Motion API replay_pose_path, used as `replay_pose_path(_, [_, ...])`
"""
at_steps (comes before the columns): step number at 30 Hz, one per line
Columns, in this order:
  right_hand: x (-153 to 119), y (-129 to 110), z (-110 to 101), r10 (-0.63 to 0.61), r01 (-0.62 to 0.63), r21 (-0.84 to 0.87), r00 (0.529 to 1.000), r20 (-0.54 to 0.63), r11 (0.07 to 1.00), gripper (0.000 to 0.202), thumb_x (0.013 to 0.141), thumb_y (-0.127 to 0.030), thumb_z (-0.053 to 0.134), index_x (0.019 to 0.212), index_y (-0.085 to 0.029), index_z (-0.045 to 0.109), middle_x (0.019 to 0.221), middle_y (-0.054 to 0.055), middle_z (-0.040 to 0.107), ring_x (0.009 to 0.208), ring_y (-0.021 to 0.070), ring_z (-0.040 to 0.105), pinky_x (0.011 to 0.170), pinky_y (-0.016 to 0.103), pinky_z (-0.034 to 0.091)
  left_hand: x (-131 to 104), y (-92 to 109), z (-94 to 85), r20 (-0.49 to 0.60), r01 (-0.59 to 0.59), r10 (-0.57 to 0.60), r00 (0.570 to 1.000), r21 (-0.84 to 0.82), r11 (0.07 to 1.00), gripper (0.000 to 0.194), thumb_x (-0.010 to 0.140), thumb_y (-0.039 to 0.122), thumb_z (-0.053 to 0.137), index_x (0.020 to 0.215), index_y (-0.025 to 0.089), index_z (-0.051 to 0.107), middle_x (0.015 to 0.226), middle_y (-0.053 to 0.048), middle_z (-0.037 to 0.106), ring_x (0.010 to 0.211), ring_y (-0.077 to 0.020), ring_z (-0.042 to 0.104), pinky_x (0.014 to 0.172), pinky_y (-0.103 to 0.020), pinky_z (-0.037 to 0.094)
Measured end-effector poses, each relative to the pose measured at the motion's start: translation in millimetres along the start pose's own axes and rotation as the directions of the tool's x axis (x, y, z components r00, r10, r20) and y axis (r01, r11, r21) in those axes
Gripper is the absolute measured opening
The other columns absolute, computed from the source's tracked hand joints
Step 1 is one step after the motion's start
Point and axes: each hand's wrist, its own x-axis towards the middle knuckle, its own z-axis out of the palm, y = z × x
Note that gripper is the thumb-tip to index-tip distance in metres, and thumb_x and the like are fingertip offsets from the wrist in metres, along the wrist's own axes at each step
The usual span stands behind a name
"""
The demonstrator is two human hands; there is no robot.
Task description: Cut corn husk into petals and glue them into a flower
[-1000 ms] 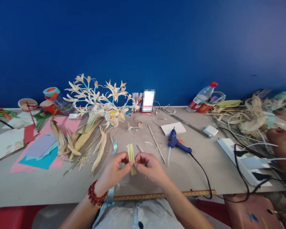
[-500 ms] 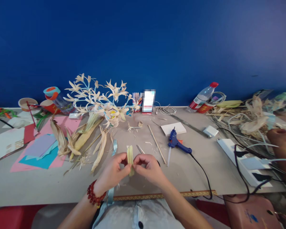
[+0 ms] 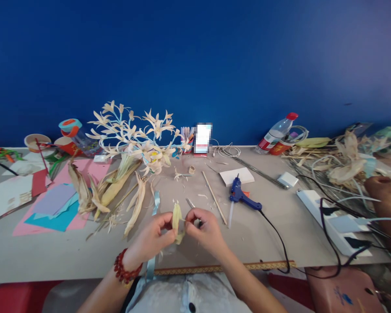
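Note:
Near the table's front edge, my left hand (image 3: 154, 239) pinches a pale green-yellow husk piece (image 3: 176, 217) between thumb and fingers, held roughly upright. Just to its right, my right hand (image 3: 206, 231) is closed in a pinch, with a thin strand between its fingertips and the husk. Behind my hands lie a curled husk ring (image 3: 191, 170) and small scraps. Dry corn husks (image 3: 137, 204) lie on the left, in front of a bunch of husk flowers (image 3: 156, 126) on pale blue stems.
A blue glue gun (image 3: 243, 195) lies on the right beside a stick (image 3: 215, 198). Farther right are a white power strip (image 3: 329, 224), black cables and another person's hand (image 3: 382, 189). Coloured paper (image 3: 57, 217) is at the left. A bottle (image 3: 275, 132) leans at the back.
My right hand has drawn slightly right, away from the husk piece, with a thin strand between. My left hand has moved slightly left, and the husk looks turned.

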Motion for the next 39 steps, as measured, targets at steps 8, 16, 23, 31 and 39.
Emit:
replay_pose_path(8, [-1,41,-95,0.009,-0.108,-0.173,0.87,-0.493,0.979,0.009,0.075,-0.026,0.058,0.07,-0.019,0.061,0.066,0.001,0.06,0.06,0.0163,0.054,0.054,0.025,0.04,-47,-11,-90.1,-0.228,-0.135,0.088,0.97,-0.2,0.97,0.031,0.076,0.043,0.065,0.06,0.02,0.053,0.063,-0.002,0.051,0.064,-0.0173,0.048,0.066,-0.033,0.044])
replay_pose_path(16, [-19,21,-101,0.113,-0.06,0.201,0.958,-0.263,0.978,0.017,0.08,-0.032,0.067,0.069,-0.019,0.063,0.065,0.003,0.062,0.06,0.0168,0.056,0.057,0.027,0.045,-36,-27,-142.8,-0.628,0.33,0.093,0.773,0.522,0.787,0.02,0.077,0.041,0.069,0.081,0.022,0.065,0.068,0.005,0.062,0.069,-0.0172,0.056,0.065,-0.026,0.041])
replay_pose_path(23, [-21,-1,-49,-0.016,0.013,0.133,1.0,0.021,0.991,0.021,0.086,-0.031,0.061,0.069,-0.02,0.061,0.068,0.003,0.061,0.063,0.0167,0.055,0.059,0.027,0.043,-13,-5,-57.9,-0.542,-0.009,0.428,0.723,0.612,0.791,0.022,0.091,0.036,0.055,0.093,0.021,0.071,0.098,-0.005,0.07,0.09,-0.022,0.064,0.082,-0.031,0.047])
replay_pose_path(31, [-21,-8,-22,-0.216,0.235,-0.134,0.966,0.142,0.963,0.014,0.082,-0.011,0.056,0.073,-0.021,0.059,0.07,0.0,0.06,0.068,0.0162,0.056,0.066,0.027,0.041,13,6,27.4,-0.23,-0.246,0.243,0.943,0.013,0.969,0.013,0.086,0.029,0.063,0.081,0.018,0.068,0.086,-0.005,0.066,0.085,-0.0191,0.061,0.079,-0.029,0.048])
replay_pose_path(39, [-16,-10,-37,-0.073,0.054,0.179,0.992,0.102,0.982,0.023,0.087,-0.036,0.067,0.104,-0.021,0.063,0.086,0.004,0.065,0.071,0.0164,0.059,0.064,0.027,0.048,9,9,22.7,-0.086,-0.122,0.113,0.99,-0.109,0.987,0.022,0.087,0.036,0.062,0.077,0.017,0.061,0.079,-0.001,0.056,0.077,-0.0154,0.051,0.071,-0.025,0.041])
